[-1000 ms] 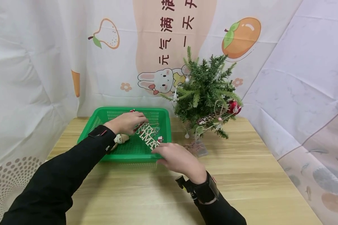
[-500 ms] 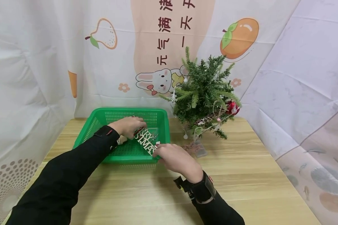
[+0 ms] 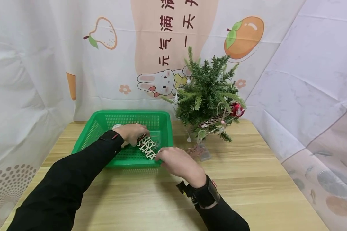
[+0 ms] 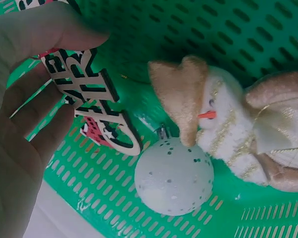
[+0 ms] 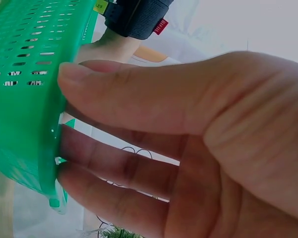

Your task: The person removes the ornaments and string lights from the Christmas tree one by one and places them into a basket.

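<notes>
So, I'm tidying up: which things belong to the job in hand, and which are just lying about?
Likely in the job:
sign, held by the left hand
basket, rim held by the right hand

Seemingly just about:
snowman, in the basket
ball, also in it
tree, on the table

Both arms (image 3: 66, 173) reach forward, the left hand (image 3: 132, 133) farther out than the right hand (image 3: 179, 163), each with its thumb (image 5: 134, 101) set opposite its fingers (image 5: 116, 158).

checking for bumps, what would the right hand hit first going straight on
Likely the basket rim, at its fingers in the right wrist view; depth is unclear, so they may be touching.
</notes>
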`<state>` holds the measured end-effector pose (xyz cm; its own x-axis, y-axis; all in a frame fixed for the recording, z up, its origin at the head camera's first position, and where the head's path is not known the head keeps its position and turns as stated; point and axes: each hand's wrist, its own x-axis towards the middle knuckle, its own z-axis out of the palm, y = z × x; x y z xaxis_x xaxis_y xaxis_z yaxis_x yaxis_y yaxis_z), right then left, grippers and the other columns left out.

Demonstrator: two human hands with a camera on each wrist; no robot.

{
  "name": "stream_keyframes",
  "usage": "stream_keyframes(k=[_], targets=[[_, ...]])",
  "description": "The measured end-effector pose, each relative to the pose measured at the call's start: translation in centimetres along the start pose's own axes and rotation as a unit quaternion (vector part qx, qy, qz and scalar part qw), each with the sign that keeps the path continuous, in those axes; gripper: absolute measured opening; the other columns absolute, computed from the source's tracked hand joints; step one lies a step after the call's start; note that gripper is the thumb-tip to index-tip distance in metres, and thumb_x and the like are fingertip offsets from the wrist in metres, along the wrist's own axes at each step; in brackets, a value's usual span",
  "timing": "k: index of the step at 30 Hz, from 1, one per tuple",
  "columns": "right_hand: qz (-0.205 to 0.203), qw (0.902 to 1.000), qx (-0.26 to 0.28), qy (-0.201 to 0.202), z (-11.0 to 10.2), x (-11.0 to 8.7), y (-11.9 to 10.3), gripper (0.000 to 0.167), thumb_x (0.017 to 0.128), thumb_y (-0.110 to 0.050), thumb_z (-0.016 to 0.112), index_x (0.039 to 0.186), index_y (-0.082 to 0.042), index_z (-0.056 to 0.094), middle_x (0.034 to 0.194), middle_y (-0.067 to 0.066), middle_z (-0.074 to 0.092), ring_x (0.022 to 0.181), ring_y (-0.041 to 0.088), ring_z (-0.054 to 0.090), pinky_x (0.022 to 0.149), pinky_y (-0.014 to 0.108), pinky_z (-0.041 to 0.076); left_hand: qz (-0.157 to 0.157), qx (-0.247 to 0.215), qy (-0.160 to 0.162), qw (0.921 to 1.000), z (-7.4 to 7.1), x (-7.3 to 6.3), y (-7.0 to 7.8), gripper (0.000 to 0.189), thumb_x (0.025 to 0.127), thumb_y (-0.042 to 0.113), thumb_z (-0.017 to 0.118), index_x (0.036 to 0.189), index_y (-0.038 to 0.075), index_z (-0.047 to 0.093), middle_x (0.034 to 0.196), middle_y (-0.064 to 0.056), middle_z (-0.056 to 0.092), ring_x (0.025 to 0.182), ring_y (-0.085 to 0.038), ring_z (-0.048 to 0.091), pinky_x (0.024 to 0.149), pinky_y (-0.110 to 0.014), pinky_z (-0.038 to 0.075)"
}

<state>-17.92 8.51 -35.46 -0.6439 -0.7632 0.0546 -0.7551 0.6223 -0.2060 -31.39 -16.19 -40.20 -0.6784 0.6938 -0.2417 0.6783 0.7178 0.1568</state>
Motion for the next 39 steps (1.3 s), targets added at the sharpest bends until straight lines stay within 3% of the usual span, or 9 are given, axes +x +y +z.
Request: stream_keyframes(k=[9, 39], targets=[[-0.009, 0.9999, 0.002, 0.005, 0.03, -0.02, -0.03, 0.018, 0.09, -0.001, 0.075, 0.103, -0.014, 0.08, 0.106, 0.001, 0.072, 0.1, 0.018, 0.069, 0.083, 0.032, 0.057, -0.021, -0.008, -0.049, 0.9985, 0.78, -0.11, 0.01, 0.067, 0.082, -0.014, 0.074, 0.142, 0.009, 0.057, 0.138, -0.013, 0.057, 0.127, -0.037, 0.054, 0.104, -0.046, 0.047], [0.003, 1.0, 0.004, -0.002, 0.08, 0.1, -0.02, 0.019, 0.091, -0.004, 0.076, 0.106, -0.014, 0.08, 0.111, 0.0, 0.073, 0.105, 0.018, 0.069, 0.086, 0.032, 0.056, -0.05, 0.001, -0.073, 0.9961, 0.86, 0.29, 0.3, 0.066, 0.083, -0.013, 0.073, 0.141, 0.013, 0.058, 0.137, -0.013, 0.055, 0.124, -0.036, 0.054, 0.101, -0.047, 0.048]])
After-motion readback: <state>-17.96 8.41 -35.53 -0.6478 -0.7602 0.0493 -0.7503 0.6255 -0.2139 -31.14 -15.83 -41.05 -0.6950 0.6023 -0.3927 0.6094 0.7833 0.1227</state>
